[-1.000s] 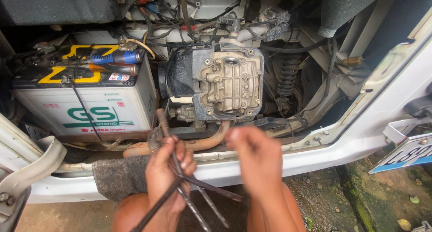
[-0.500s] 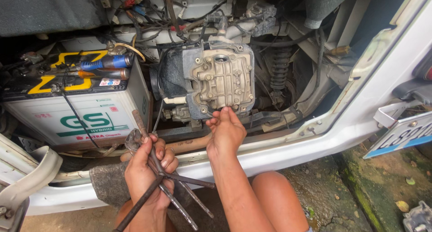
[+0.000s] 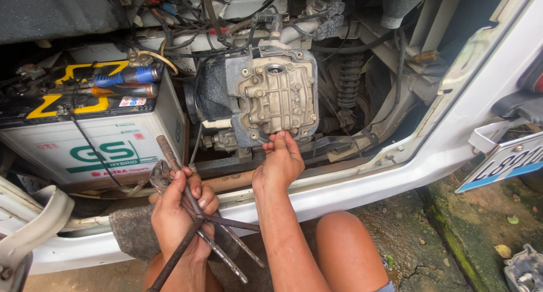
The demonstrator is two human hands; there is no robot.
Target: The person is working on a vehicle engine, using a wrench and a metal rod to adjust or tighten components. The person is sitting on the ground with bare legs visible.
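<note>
My left hand (image 3: 180, 213) grips a bundle of rusty metal tools (image 3: 195, 213): pliers with jaws pointing up-left and long rods or wrench handles crossing below my fist. My right hand (image 3: 278, 163) reaches up to the bottom edge of a bolted grey metal engine cover (image 3: 276, 97), fingertips pinched at a bolt near its lower middle. Whether something small sits between those fingers is hidden. The cover sits in the open engine bay of a white vehicle, with hoses and wires above it.
A white car battery (image 3: 90, 147) with a yellow-black top stands at left, two screwdrivers (image 3: 121, 82) lying on it. A coil spring (image 3: 349, 80) sits right of the cover. The white body sill (image 3: 362, 179) runs across; my knee (image 3: 345, 247) and wet ground lie below.
My right hand has left the tool bundle and risen to the lower edge of the engine cover. The left hand keeps its grip on the tools, shifted slightly.
</note>
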